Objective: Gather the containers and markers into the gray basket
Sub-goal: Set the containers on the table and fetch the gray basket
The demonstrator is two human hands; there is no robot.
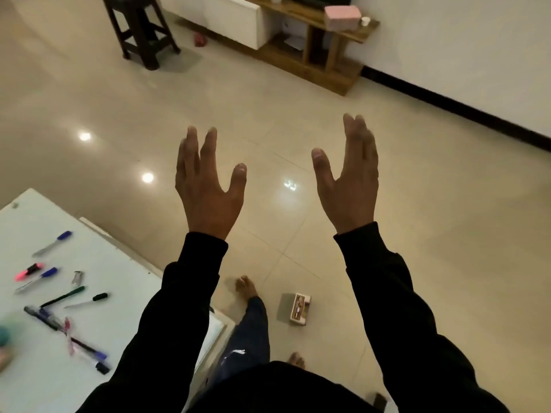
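Both hands are raised in front of the person over bare floor tiles, holding nothing. The left hand has its fingers spread and nearly straight, back toward the camera; the right hand stands edge-on with fingers together and extended, thumb apart. Black sleeves cover both forearms.

The task's things lie well below and to the outer side of the left hand, on a white table. Scattered there are a blue-capped marker, a pink highlighter, a second blue-capped pen, a dark green pen, a black-capped marker and a loose cluster of pens nearer the person. At the table's far-left edge, a blurred teal shape may be one of the containers; I cannot tell. The gray basket is not in view.

Judging from this, no gathering has begun: every marker looks untouched, and the hands are idle, away from the work. The next move calls for turning toward the table, lowering the left hand to the nearest pens, and locating the basket before picking anything up. The thin pens lying flat will likely need a fingertip pinch.

Below the right hand a small printed box lies on the floor.
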